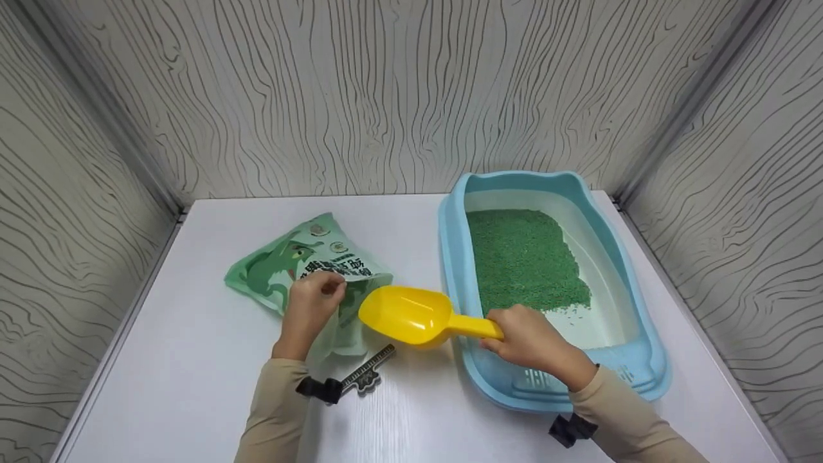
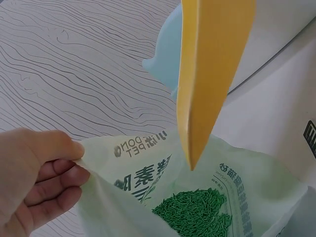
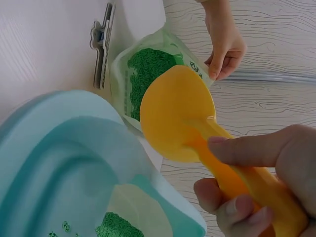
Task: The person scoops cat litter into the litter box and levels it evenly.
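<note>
Head view: my left hand pinches the green bag — my right hand grips the yellow scoop. Beyond that hand, green pellets lie in the blue tray.

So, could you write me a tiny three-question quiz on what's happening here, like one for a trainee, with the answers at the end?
1. Pick one. What does the right hand hold?
A) the clip
B) the yellow scoop
C) nothing

2. Fill in. The left hand pinches the edge of the ____.

3. True or false? The scoop is heaped full.

Key
1. B; the fingers and thumb are around its handle.
2. Green bag, at its open mouth.
3. False; the head view shows its inside bare. Green pellets lie in the bag and in the blue tray.
</note>
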Tool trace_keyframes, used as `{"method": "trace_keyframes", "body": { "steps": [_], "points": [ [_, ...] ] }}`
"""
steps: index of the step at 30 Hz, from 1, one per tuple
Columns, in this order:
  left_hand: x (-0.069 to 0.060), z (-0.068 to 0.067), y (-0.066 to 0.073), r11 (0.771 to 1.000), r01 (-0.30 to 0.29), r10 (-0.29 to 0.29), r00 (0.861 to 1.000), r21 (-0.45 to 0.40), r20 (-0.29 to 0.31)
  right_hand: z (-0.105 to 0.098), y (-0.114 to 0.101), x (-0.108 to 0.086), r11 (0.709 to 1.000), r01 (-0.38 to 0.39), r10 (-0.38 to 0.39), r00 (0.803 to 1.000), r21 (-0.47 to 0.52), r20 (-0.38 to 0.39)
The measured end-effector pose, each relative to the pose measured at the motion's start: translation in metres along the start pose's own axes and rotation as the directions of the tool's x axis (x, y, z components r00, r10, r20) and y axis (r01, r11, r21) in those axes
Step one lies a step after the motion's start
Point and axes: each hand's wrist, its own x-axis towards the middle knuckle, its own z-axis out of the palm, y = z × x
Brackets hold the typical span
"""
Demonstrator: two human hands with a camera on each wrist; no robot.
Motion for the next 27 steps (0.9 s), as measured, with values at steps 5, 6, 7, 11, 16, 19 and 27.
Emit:
{"method": "trace_keyframes", "body": {
  "steps": [5, 6, 7, 11, 16, 19, 27],
  "points": [
    [-0.001, 0.000, 0.001, 1.000, 0.000, 0.000, 1.000, -0.004, 0.004, 0.009, -0.007, 0.005, 1.000, -0.016, 0.016, 1.000, 0.013, -0.013],
    [0.000, 0.000, 0.001, 1.000, 0.002, -0.002, 1.000, -0.002, 0.006, 0.011, -0.008, 0.006, 1.000, -0.020, 0.020, 1.000, 0.015, -0.016],
    [0.000, 0.000, 0.001, 1.000, 0.005, -0.005, 1.000, -0.001, 0.009, 0.013, -0.010, 0.007, 0.999, -0.030, 0.031, 0.999, 0.020, -0.017],
    [0.000, -0.001, 0.001, 1.000, 0.015, -0.015, 1.000, 0.002, 0.018, 0.019, -0.015, 0.010, 0.999, -0.052, 0.052, 0.998, 0.015, -0.035],
    [0.000, -0.001, -0.001, 1.000, -0.008, 0.008, 1.000, 0.007, -0.001, 0.025, -0.024, 0.014, 0.997, -0.082, 0.082, 0.995, 0.015, -0.053],
    [0.001, 0.000, -0.002, 1.000, -0.020, 0.020, 1.000, 0.004, -0.011, 0.028, -0.029, 0.016, 0.994, -0.105, 0.106, 0.993, 0.018, -0.054],
    [0.002, 0.001, -0.002, 1.000, -0.017, 0.016, 1.000, -0.011, -0.008, 0.035, -0.038, 0.022, 0.989, -0.150, 0.150, 0.988, 0.018, -0.039]
  ]
}}
